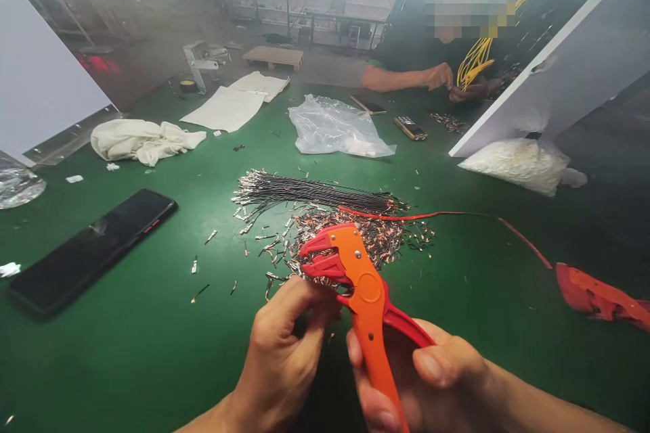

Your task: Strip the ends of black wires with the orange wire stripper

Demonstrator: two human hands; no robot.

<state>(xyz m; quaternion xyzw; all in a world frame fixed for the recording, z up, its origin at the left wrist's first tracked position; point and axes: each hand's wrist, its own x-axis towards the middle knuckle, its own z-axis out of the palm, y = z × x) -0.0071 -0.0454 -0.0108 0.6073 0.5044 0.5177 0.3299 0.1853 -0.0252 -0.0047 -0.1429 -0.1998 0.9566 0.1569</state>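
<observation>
My right hand (441,372) is wrapped round the handles of an orange and red wire stripper (366,287), its jaws pointing up and to the left. Close beside those jaws, my left hand (289,345) is closed, thumb and fingers pressed together; whatever they pinch is hidden. Just beyond the tool lies a heap of short wire offcuts (380,237) with copper-coloured ends. Behind the heap stretches a bundle of black wires (309,191), with metal terminals at its left end.
A dark phone (96,250) lies at the left, a second orange-red tool (604,294) at the right. Across the green table (482,338) are a clear plastic bag (335,125), a white cloth (142,139) and a filled bag (518,164). Opposite, a person's hands (439,76) handle yellow wires (474,61).
</observation>
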